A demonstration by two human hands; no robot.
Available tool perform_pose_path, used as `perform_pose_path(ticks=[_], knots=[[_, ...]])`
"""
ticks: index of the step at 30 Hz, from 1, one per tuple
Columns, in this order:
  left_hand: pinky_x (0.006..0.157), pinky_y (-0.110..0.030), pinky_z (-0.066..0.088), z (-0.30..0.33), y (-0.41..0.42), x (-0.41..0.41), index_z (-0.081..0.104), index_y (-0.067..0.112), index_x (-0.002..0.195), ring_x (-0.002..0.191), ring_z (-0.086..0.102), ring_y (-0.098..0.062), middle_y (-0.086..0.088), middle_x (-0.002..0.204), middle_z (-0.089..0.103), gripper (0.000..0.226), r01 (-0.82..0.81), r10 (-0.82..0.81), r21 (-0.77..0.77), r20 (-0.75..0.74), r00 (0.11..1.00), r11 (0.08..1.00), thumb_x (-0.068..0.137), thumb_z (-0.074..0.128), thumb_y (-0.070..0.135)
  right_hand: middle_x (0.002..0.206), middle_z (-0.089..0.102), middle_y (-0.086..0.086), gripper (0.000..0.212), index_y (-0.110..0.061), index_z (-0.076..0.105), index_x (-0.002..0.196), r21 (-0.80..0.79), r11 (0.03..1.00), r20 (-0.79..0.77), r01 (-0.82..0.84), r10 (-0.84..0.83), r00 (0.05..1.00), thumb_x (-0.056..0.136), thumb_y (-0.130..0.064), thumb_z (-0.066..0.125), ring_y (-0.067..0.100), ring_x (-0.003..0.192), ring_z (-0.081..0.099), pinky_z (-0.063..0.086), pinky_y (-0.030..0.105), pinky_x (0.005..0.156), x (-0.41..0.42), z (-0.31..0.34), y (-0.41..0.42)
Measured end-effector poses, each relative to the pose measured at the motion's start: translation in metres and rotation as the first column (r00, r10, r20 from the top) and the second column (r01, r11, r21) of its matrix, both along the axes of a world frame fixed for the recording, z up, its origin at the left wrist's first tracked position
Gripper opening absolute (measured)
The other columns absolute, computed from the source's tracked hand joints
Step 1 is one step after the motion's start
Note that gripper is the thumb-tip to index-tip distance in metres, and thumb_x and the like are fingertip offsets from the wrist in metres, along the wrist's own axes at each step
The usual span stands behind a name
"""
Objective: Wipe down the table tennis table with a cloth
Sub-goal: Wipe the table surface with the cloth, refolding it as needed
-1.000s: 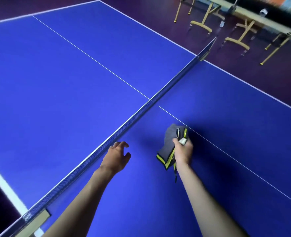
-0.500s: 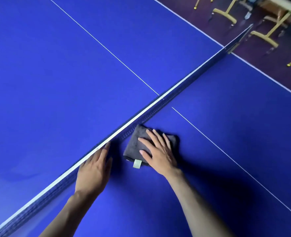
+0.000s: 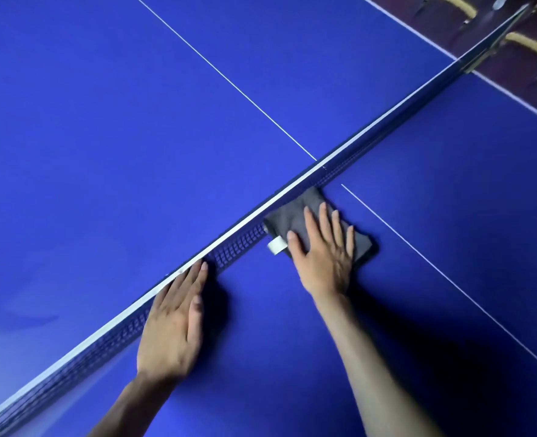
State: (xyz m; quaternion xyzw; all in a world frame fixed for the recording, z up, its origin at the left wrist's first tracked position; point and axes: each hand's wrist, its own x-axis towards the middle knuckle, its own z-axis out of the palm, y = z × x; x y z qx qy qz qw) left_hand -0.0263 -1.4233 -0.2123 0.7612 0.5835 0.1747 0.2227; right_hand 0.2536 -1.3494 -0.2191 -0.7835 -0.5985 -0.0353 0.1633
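Folded grey cloth (image 3: pixel 295 216) with white tag lies on the blue table (image 3: pixel 450 190) against the net (image 3: pixel 238 244), pressed flat under the right hand (image 3: pixel 324 257), fingers straight. Left hand (image 3: pixel 172 323) rests flat, fingers straight, beside the net. Chair legs (image 3: pixel 526 42) at top right are cut off and blurred.

You see the table tennis table (image 3: pixel 103 152), a deep blue top with a thin white centre line and white edge lines; its net (image 3: pixel 235 244) of dark mesh with a white top band crosses the view from lower left to upper right. The cloth (image 3: pixel 292 216) is grey, folded into a small flat pad with a white tag at its left side. It lies flat on the near half, touching the foot of the net, just left of the centre line
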Motion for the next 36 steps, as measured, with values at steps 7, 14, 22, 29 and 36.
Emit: perform_pose_path(ticks=[7, 14, 22, 29, 36], knots=[[0.125, -0.026, 0.013, 0.011, -0.001, -0.012, 0.037, 0.035, 0.156, 0.152, 0.023, -0.003, 0.022, 0.161, 0.034, 0.055, -0.028, 0.078, -0.147, 0.346, 0.935, 0.989, 0.108, 0.013, 0.045, 0.17, 0.028, -0.007, 0.072, -0.039, 0.047, 0.154, -0.062, 0.902, -0.055, -0.427, 0.424, 0.904, 0.092, -0.074, 0.053, 0.018, 0.157, 0.027, 0.034, 0.053, 0.12, -0.11, 0.013, -0.162], [0.127, -0.029, 0.008, 0.014, -0.001, -0.013, 0.04, 0.031, 0.155, 0.155, 0.017, -0.006, 0.022, 0.161, 0.034, 0.052, 0.054, -0.027, -0.089, 0.277, 0.96, 0.995, 0.107, 0.026, 0.043, 0.169, 0.033, -0.002, 0.074, -0.035, 0.046, 0.156, -0.1, 0.987, 0.017, 0.122, -0.121, 0.993, 0.095, -0.075, 0.035, 0.024, 0.155, 0.031, 0.022, 0.054, 0.125, 0.077, -0.003, -0.003], [0.126, -0.023, -0.001, 0.014, -0.002, -0.003, 0.037, 0.028, 0.157, 0.154, 0.003, 0.003, 0.018, 0.164, 0.028, 0.064, 0.007, 0.032, -0.171, 0.227, 0.973, 0.985, 0.102, 0.026, 0.059, 0.164, 0.041, 0.003, 0.06, -0.03, 0.055, 0.15, 0.032, 0.985, 0.022, 0.171, -0.172, 0.985, 0.101, -0.063, 0.045, 0.027, 0.153, 0.036, 0.023, 0.055, 0.124, 0.021, -0.007, -0.049], [0.126, -0.047, 0.004, 0.032, -0.032, 0.042, 0.046, 0.023, 0.15, 0.158, 0.002, -0.023, 0.004, 0.166, 0.028, 0.062, -0.013, 0.018, -0.078, 0.074, 0.997, 0.997, 0.103, 0.022, 0.055, 0.168, 0.034, -0.002, 0.069, -0.03, 0.049, 0.155, -0.033, 0.997, -0.048, -0.07, 0.068, 0.996, 0.098, -0.07, 0.048, 0.02, 0.157, 0.027, 0.029, 0.052, 0.124, -0.135, 0.005, -0.216], [0.105, -0.054, 0.045, 0.037, -0.073, 0.063, 0.053, 0.019, 0.145, 0.14, 0.041, -0.032, -0.003, 0.157, 0.045, 0.054, -0.066, 0.064, -0.03, -0.072, 0.995, 0.997, 0.106, 0.027, 0.046, 0.164, 0.042, 0.0, 0.062, -0.029, 0.058, 0.148, 0.1, 0.994, -0.045, -0.039, 0.044, 0.998, 0.098, -0.066, 0.054, 0.026, 0.151, 0.04, 0.03, 0.054, 0.122, -0.047, -0.004, -0.183]])
